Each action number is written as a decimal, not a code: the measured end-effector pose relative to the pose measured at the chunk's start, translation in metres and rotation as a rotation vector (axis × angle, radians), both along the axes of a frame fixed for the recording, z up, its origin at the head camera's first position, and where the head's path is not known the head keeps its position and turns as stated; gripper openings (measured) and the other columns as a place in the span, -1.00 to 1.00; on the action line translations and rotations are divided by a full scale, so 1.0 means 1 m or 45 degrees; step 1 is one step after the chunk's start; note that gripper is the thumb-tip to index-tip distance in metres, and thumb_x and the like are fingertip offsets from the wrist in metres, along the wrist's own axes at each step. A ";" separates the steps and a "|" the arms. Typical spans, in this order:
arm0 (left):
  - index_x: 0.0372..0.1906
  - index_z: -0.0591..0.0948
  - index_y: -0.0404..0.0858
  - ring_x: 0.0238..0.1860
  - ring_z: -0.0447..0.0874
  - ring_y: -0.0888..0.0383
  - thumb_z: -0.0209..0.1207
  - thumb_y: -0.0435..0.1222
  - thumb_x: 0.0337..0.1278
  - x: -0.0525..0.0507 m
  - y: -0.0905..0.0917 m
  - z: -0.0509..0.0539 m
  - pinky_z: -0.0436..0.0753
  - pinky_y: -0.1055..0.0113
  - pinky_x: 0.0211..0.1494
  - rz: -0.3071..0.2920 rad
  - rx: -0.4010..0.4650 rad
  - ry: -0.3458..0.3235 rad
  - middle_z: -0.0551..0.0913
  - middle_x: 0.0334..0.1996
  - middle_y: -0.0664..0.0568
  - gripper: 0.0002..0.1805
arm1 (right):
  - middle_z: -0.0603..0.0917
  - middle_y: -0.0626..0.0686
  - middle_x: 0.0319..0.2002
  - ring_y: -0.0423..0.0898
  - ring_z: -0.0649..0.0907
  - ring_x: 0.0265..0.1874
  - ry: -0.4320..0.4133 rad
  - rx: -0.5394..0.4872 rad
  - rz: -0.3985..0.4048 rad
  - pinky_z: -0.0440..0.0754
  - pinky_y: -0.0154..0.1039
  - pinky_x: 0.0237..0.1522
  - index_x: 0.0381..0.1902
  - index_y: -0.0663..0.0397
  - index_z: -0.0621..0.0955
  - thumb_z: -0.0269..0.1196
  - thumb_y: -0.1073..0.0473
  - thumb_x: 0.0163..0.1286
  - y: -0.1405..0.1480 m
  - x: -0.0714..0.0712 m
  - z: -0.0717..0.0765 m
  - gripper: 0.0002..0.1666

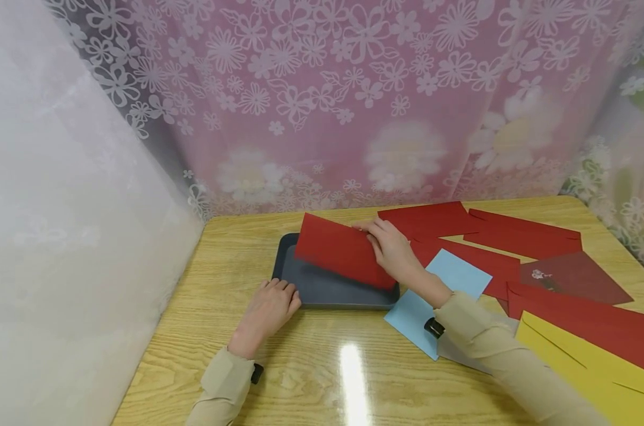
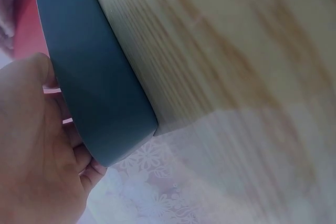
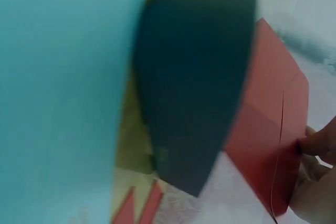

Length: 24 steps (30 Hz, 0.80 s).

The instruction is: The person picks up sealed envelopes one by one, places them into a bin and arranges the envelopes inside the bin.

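Observation:
A dark grey tray (image 1: 322, 290) lies on the table, its near left corner under my left hand (image 1: 271, 305). The left fingers grip the rim, and the left wrist view shows them along the top of the tray's wall (image 2: 94, 72). Over the tray, my right hand (image 1: 391, 248) holds a red envelope (image 1: 338, 248) by its upper right edge. That envelope is tilted, with its left end raised and its lower right end down near the tray. In the right wrist view the thumb pinches the red envelope (image 3: 268, 124) near its flap.
Right of the tray, several red envelopes (image 1: 524, 234) lie spread out and overlapping. A light blue envelope (image 1: 457, 272) lies under the right forearm. A dark red envelope (image 1: 583, 278), a grey envelope (image 1: 468, 352) and yellow envelopes (image 1: 593, 361) are further right. A flowered curtain (image 1: 322, 118) hangs behind the table.

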<state>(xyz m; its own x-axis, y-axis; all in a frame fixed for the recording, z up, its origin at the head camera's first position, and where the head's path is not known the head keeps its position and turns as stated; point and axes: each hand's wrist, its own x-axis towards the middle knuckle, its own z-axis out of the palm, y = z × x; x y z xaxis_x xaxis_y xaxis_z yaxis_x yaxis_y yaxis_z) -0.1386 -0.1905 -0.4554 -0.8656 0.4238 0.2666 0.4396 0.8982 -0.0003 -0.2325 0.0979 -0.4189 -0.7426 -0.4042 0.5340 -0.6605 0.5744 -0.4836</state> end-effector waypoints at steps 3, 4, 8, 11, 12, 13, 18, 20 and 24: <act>-0.57 0.38 -0.10 -0.47 0.24 0.12 0.08 -0.25 0.47 0.000 0.000 0.000 0.28 0.24 -0.26 0.010 -0.002 -0.014 0.33 -0.60 0.11 -0.63 | 0.67 0.17 -0.02 0.08 0.62 -0.06 -0.050 0.064 0.028 0.65 -0.04 -0.08 0.19 0.23 0.61 0.21 0.43 0.44 0.000 -0.001 -0.009 -0.61; -0.57 0.40 -0.10 -0.47 0.26 0.11 0.09 -0.25 0.46 -0.001 0.000 0.000 0.29 0.24 -0.26 0.010 0.000 -0.011 0.34 -0.60 0.11 -0.63 | 0.67 0.17 -0.02 0.08 0.63 -0.06 -0.061 0.084 0.039 0.65 -0.05 -0.08 0.20 0.24 0.61 0.22 0.42 0.43 0.000 -0.001 -0.012 -0.61; -0.57 0.41 -0.10 -0.48 0.27 0.12 0.11 -0.25 0.44 -0.001 0.000 -0.001 0.29 0.25 -0.27 0.002 -0.003 0.010 0.34 -0.60 0.12 -0.64 | 0.66 0.17 -0.07 0.07 0.64 -0.09 -0.079 0.167 0.086 0.64 -0.08 -0.12 0.21 0.26 0.60 0.25 0.42 0.40 0.001 -0.001 -0.019 -0.58; -0.56 0.42 -0.11 -0.48 0.26 0.12 0.10 -0.25 0.45 -0.001 0.000 0.000 0.28 0.26 -0.27 -0.001 -0.009 0.012 0.34 -0.60 0.12 -0.65 | 0.66 0.18 -0.03 0.09 0.63 -0.05 -0.083 0.241 0.099 0.64 -0.07 -0.08 0.23 0.25 0.59 0.28 0.42 0.38 0.000 -0.002 -0.022 -0.54; -0.56 0.42 -0.11 -0.48 0.25 0.13 0.09 -0.24 0.45 -0.002 0.000 0.000 0.28 0.26 -0.27 0.001 -0.011 0.005 0.34 -0.60 0.12 -0.65 | 0.66 0.18 0.00 0.09 0.63 -0.02 -0.091 0.267 0.102 0.64 -0.06 -0.05 0.25 0.24 0.58 0.29 0.41 0.38 0.000 -0.002 -0.023 -0.52; -0.56 0.42 -0.10 -0.48 0.26 0.13 0.10 -0.24 0.45 -0.002 0.000 0.000 0.28 0.26 -0.26 0.004 -0.010 0.001 0.36 -0.59 0.12 -0.65 | 0.65 0.18 0.03 0.10 0.62 0.00 -0.102 0.292 0.104 0.63 -0.04 -0.03 0.26 0.23 0.58 0.30 0.40 0.37 0.000 -0.002 -0.023 -0.50; -0.56 0.41 -0.08 -0.46 0.27 0.13 0.06 -0.22 0.49 -0.002 0.001 0.000 0.31 0.24 -0.23 0.029 -0.016 -0.041 0.41 -0.57 0.13 -0.63 | 0.61 0.22 0.19 0.16 0.60 0.14 -0.150 0.464 0.132 0.56 0.08 0.17 0.31 0.22 0.55 0.31 0.28 0.41 -0.003 0.000 -0.025 -0.47; -0.56 0.40 -0.08 -0.46 0.26 0.13 0.05 -0.21 0.50 -0.002 0.001 0.001 0.32 0.24 -0.22 0.037 -0.013 -0.052 0.40 -0.57 0.13 -0.62 | 0.60 0.24 0.23 0.17 0.60 0.19 -0.177 0.502 0.167 0.52 0.11 0.23 0.32 0.24 0.54 0.30 0.24 0.43 -0.003 0.001 -0.026 -0.47; -0.57 0.38 -0.07 -0.46 0.24 0.13 0.06 -0.21 0.50 -0.002 0.002 0.001 0.30 0.24 -0.22 0.046 -0.003 -0.065 0.36 -0.59 0.14 -0.61 | 0.60 0.25 0.24 0.17 0.62 0.20 -0.230 0.517 0.252 0.54 0.11 0.22 0.32 0.25 0.53 0.28 0.23 0.45 -0.004 0.003 -0.026 -0.48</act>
<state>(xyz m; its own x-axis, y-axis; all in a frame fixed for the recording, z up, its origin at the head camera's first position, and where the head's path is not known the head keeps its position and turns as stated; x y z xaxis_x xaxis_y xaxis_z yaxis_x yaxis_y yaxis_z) -0.1411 -0.1888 -0.4548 -0.8928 0.3926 0.2207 0.4064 0.9135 0.0192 -0.2295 0.0941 -0.4451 -0.6969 -0.6959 0.1732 -0.7019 0.6126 -0.3633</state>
